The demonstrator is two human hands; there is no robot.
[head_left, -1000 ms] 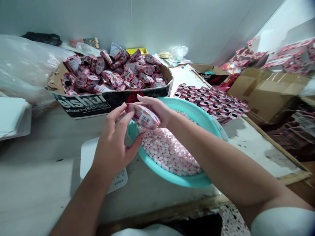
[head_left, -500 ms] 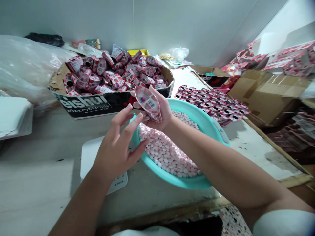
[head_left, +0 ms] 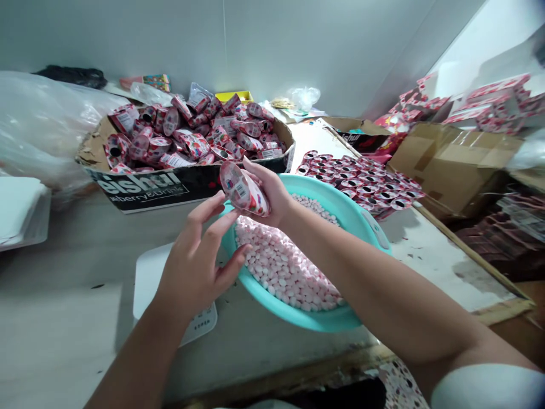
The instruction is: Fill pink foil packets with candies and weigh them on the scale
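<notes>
On the table, the pack is above the basin's far edge, grasped by your right hand; your left hand is spread, contact unclear. Candies and rowed packs remain; the box is already heaped.

Clear plastic sheeting, upper left; black bag just above it. White stack at left edge. Yellow box, upper centre, near grey wall; crumpled clear bag right of it. Taped brown carton, right side. Speckled floor, bottom right.
</notes>
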